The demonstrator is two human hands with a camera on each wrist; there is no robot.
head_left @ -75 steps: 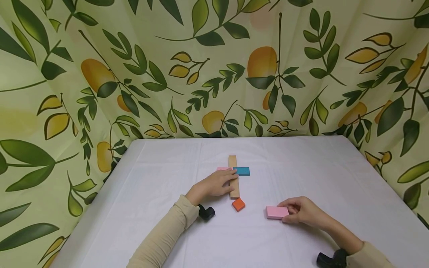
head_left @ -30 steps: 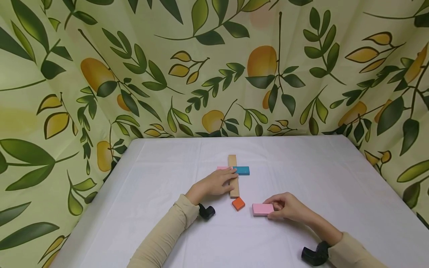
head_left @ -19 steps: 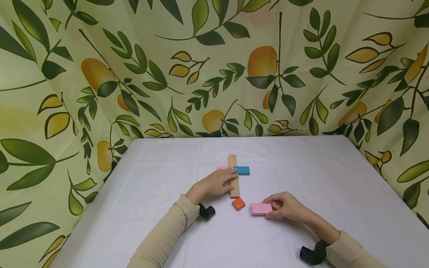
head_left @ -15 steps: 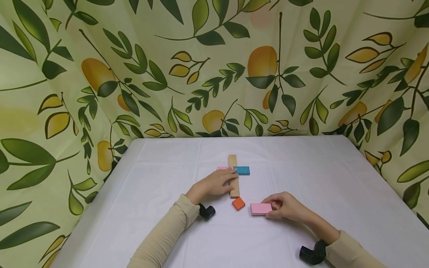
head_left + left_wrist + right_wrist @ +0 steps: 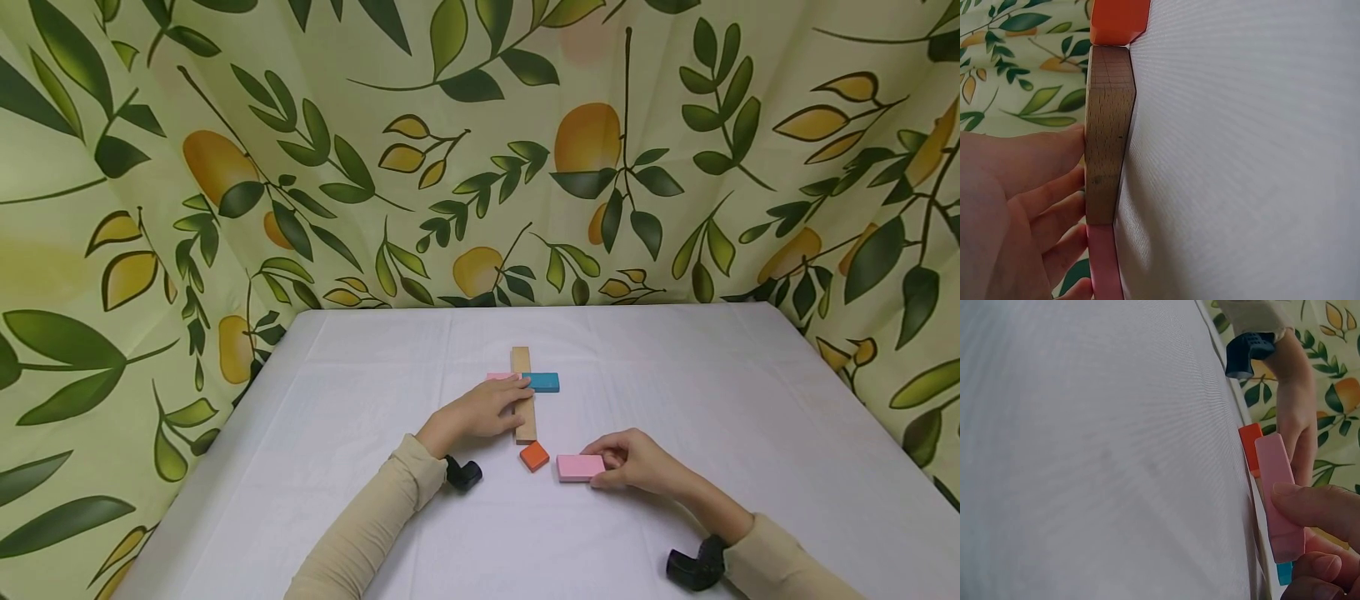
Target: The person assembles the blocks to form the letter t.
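Observation:
My left hand [image 5: 483,410] rests on the middle of a cross of flat blocks, its fingers extended over plain wood [image 5: 525,421] and touching the blue block [image 5: 543,382]. Part of another pink block [image 5: 501,377] shows beyond that hand. Whether the wood is one long piece or two is hidden. An orange block [image 5: 534,457], turned cornerwise, lies at the near end of the wood, very close or touching. To its right, my right hand [image 5: 645,462] pinches a pink block [image 5: 580,468] by its right end between thumb and fingers, low over the tabletop.
A white cloth covers the table [image 5: 360,383]. A leaf-patterned curtain [image 5: 480,167] hangs behind and at the sides. Each wrist carries a black device, the left one [image 5: 463,475] near the cross and the right one [image 5: 696,565] at the front right.
My right hand has brought the pink block leftward, closer to the orange block, moving only slightly in the last half second. The left hand stays on the cross.

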